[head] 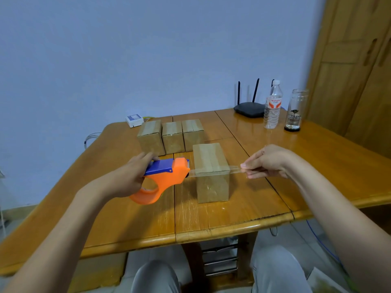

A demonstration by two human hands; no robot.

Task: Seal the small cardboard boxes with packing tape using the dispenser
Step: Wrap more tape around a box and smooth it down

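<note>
Grey-trousered knees (pixel 156 278) sit nearest, tucked under the glossy wooden table (pixel 232 220), whose scuffed varnish carries everything else. Three taped cardboard boxes (pixel 172 137) stand in a row at the back, probably finished and set aside. One more box (pixel 211 172), matte brown and square-edged, stands alone up front within reach of both hands. On its left, the left hand (pixel 127 178) wraps its fingers round the orange and blue plastic dispenser (pixel 167 176), held level with the box top. Clear tape (pixel 234 169) runs taut across the lid (apparently kept tight so it lies flat) to the right hand (pixel 268 161), whose thumb and fingers pinch its free end.
</note>
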